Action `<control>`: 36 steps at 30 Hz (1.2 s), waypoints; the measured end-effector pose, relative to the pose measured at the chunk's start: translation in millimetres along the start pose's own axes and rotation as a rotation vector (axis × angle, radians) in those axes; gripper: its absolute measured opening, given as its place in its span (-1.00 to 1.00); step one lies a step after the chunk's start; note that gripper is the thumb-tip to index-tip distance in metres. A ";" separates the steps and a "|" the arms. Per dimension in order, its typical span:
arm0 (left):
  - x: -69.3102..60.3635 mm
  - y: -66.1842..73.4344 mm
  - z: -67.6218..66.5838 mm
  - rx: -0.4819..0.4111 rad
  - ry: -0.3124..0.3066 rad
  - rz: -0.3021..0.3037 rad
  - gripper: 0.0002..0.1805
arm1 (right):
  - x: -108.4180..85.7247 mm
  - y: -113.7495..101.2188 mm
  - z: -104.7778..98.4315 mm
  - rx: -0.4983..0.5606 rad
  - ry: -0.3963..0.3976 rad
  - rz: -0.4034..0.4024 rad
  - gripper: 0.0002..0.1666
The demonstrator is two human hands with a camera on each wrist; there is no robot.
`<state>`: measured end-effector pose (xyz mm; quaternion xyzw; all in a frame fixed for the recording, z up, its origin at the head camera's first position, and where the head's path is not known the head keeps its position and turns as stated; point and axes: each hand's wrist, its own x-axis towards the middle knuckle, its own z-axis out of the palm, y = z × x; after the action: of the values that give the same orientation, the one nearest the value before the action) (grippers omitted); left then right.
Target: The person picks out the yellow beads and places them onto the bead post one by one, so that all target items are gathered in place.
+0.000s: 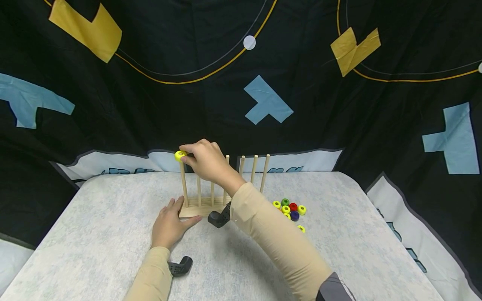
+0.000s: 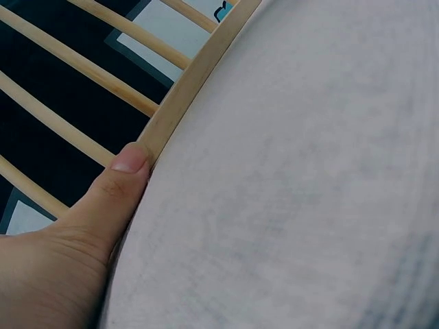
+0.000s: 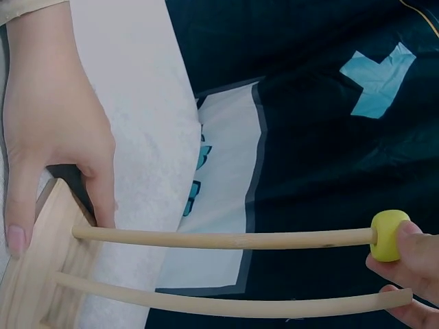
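Note:
A wooden peg rack [image 1: 201, 207] with several upright pegs stands at the far side of the table. My right hand [image 1: 208, 161] pinches a yellow bead [image 1: 180, 156] at the top of the leftmost peg [image 3: 233, 240]. In the right wrist view the bead [image 3: 389, 235] sits around the peg's tip, between thumb and fingers. My left hand [image 1: 168, 224] grips the rack's left end. Its thumb [image 2: 113, 188] lies along the base's front edge, while the fingers reach round the other side. Black wrist cameras sit at both wrists.
To the right of the rack lie loose beads: several yellow ones [image 1: 301, 210], a green bead [image 1: 285, 202], a red bead [image 1: 293, 207] and a dark blue bead [image 1: 294, 215]. A black patterned cloth [image 1: 211, 113] hangs behind the pale table [image 1: 113, 217].

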<state>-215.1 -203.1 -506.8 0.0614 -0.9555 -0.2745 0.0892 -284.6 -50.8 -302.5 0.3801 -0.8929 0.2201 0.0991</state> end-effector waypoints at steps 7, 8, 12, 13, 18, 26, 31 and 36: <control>0.1 0.1 0.2 -0.003 -0.003 -0.004 0.20 | 0.5 1.0 -0.4 0.004 -0.011 -0.003 -0.56; 0.1 0.1 0.2 -0.004 -0.001 -0.005 0.20 | 0.8 0.9 -0.6 0.001 -0.012 -0.003 -0.56; 0.4 -0.6 0.7 -0.007 0.000 -0.008 0.21 | 1.8 1.0 -1.4 0.004 -0.014 0.001 -0.57; 0.6 -0.8 0.8 -0.009 -0.001 -0.010 0.21 | 1.8 1.0 -1.7 0.005 -0.014 0.004 -0.57; 1.1 -0.3 0.3 -0.002 -0.007 -0.010 0.21 | 1.4 1.3 -2.8 0.009 -0.010 0.007 -0.57; 0.8 1.1 -1.1 -0.006 -0.014 -0.014 0.20 | 0.8 2.8 -1.1 0.009 -0.017 0.008 -0.56; 0.8 0.3 -0.6 -0.009 -0.012 -0.014 0.22 | 0.3 3.8 -0.7 0.025 -0.007 0.003 -0.57; 1.1 -1.0 0.4 -0.015 -0.005 -0.011 0.21 | -0.1 5.0 -1.9 0.027 -0.002 0.002 -0.59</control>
<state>-216.2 -204.0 -507.5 0.0652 -0.9533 -0.2823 0.0858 -288.1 -46.7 -302.5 0.3807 -0.8903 0.2318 0.0930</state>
